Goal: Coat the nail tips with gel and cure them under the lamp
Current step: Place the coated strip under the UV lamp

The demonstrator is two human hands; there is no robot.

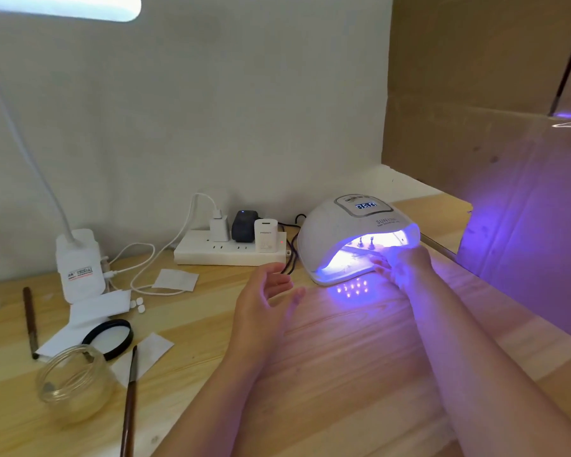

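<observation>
The white dome curing lamp [343, 225] stands on the wooden table, lit violet inside, with its display on. Two small upright stands [366, 241], apparently carrying nail tips, show in its mouth. My right hand [406, 265] is at the lamp's opening with its fingers reaching onto the lamp floor; glare hides whether they hold anything. My left hand [264, 301] hovers left of the lamp, palm turned inward, fingers relaxed and empty. A brown-handled brush [131, 390] lies at the front left beside a round glass jar [73, 380].
A white power strip [228, 252] with several plugs lies behind my left hand. A desk light base [78, 262], white paper wipes [99, 308], a black ring lid [111, 336] and a dark pen [30, 321] lie at left. A cardboard wall [508, 127] stands close at right.
</observation>
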